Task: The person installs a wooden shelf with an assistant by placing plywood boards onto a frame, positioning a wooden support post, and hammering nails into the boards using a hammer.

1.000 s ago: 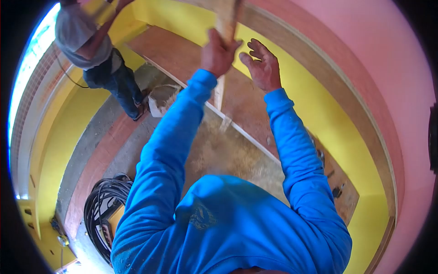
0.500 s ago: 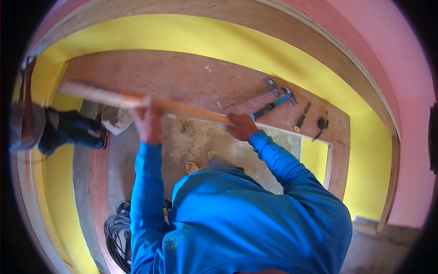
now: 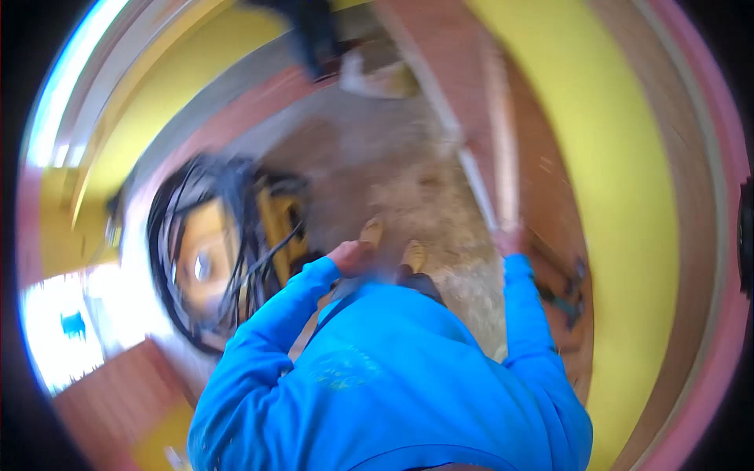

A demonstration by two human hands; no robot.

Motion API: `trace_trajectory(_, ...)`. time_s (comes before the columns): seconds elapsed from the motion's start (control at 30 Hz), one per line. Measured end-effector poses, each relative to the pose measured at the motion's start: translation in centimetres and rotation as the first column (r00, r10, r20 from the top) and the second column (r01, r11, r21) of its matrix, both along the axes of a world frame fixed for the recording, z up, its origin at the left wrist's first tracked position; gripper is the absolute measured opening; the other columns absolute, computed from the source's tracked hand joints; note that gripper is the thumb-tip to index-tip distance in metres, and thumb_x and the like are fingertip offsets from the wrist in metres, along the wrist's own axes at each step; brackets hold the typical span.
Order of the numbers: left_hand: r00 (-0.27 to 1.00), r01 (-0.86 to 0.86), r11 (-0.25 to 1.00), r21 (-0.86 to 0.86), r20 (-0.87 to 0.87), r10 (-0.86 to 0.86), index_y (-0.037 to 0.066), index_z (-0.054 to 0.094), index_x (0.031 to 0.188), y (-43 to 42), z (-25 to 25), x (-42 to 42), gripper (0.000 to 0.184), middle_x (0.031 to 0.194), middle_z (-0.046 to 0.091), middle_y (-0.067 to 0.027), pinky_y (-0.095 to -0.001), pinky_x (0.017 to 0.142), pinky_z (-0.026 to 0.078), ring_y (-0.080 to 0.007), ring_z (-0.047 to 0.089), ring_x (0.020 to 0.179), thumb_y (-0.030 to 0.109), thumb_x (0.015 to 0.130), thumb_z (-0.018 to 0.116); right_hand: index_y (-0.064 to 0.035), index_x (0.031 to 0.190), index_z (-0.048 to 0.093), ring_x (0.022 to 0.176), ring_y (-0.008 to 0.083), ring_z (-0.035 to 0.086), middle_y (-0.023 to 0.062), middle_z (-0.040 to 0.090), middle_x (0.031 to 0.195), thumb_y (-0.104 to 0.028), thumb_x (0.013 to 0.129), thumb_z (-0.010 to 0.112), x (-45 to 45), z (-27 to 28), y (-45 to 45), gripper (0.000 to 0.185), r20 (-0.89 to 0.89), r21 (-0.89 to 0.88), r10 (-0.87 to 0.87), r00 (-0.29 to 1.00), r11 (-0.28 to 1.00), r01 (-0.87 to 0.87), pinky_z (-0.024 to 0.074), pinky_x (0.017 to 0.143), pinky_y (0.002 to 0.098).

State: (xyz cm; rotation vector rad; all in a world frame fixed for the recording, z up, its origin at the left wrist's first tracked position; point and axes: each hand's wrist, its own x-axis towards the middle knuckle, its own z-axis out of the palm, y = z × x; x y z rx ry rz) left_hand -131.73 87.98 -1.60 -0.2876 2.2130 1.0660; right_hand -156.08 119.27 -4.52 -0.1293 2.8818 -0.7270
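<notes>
A long wooden strip (image 3: pixel 500 133) points away from me above the reddish-brown board surface. My right hand (image 3: pixel 512 238) is closed round its near end. Over the floor to the left, in front of my body, is my left hand (image 3: pixel 351 257), off the strip. Motion blurs its fingers, so I cannot make out whether they are curled or apart. Beside my right forearm, blurred hammers (image 3: pixel 572 294) lie on the board surface (image 3: pixel 542 188).
A coil of black cable (image 3: pixel 177 235) lies around a yellow-framed object (image 3: pixel 276 228) at left. Another person's legs (image 3: pixel 310 35) show at the top, near a whitish sack (image 3: pixel 369 78). A yellow wall (image 3: pixel 613 157) runs along the right, and a brown panel (image 3: pixel 118 400) is at lower left.
My view has swung left, bringing the cable and floor into sight. My left hand has let go of the wooden strip and come down to the left; my right hand still holds it.
</notes>
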Motion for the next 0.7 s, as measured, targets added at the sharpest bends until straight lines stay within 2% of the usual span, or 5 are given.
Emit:
trace_trajectory(0.03,0.995,-0.088,0.996,-0.013,0.052,0.088,0.002,0.057,0.115,0.2,1.4,2.8,0.052,0.106,0.063,-0.0184,-0.0423,0.084,0.048,-0.0347,0.060,0.097,0.037,0.079,0.066,0.0039,0.117,0.049,0.103,0.0367,0.056,0.0246,0.058,0.111,-0.022,0.060,0.075,-0.9,-0.3,-0.3,0.068,0.208,-0.035,-0.048,0.977,0.998,0.056,0.0456,0.087,0.0441)
trace_trajectory(0.13,0.930,-0.339,0.939,-0.062,0.131,0.344,0.002,0.056,0.116,2.3,2.6,9.8,0.053,0.105,0.063,-0.0190,-0.0425,0.085,0.048,-0.0365,0.060,0.098,0.038,0.078,0.066,0.0036,0.139,0.024,0.119,0.0384,0.045,0.0287,0.041,0.132,-0.023,0.067,0.070,-2.6,-4.6,0.9,0.088,-0.095,0.068,0.162,0.982,0.985,-0.156,0.0382,0.098,0.0430)
trace_trajectory(0.23,0.827,-0.552,0.834,-0.009,0.123,0.549,0.002,0.056,0.117,5.1,1.5,15.0,0.054,0.103,0.064,-0.0194,-0.0431,0.084,0.048,-0.0372,0.060,0.097,0.038,0.079,0.067,0.0048,0.138,0.025,0.119,0.0421,0.044,0.0300,0.039,0.133,-0.024,0.067,0.069,-4.5,-2.5,-0.9,0.088,0.099,-0.289,0.262,0.960,0.931,-0.224,0.0375,0.099,0.0443)
trace_trajectory(0.57,0.714,-0.699,0.714,-0.046,0.017,0.700,0.006,0.060,0.112,8.3,-1.3,26.1,0.046,0.103,0.064,-0.0191,-0.0436,0.084,0.047,-0.0365,0.060,0.096,0.041,0.082,0.061,0.0006,0.119,0.054,0.106,0.0421,0.052,0.0252,0.052,0.120,-0.035,0.068,0.065,-11.0,-2.1,-10.2,0.064,0.316,0.545,0.388,0.866,0.672,-0.501,0.0378,0.097,0.0441)
trace_trajectory(0.7,0.628,-0.778,0.628,0.026,0.023,0.778,0.009,0.061,0.112,9.1,-2.6,33.4,0.047,0.106,0.062,-0.0191,-0.0429,0.085,0.046,-0.0356,0.060,0.098,0.047,0.086,0.053,-0.0091,0.133,0.043,0.124,0.0377,0.035,0.0187,0.038,0.133,-0.044,0.068,0.068,-0.3,3.2,-11.9,0.078,-0.140,0.706,0.281,0.949,0.700,-0.103,0.0342,0.097,0.0528)
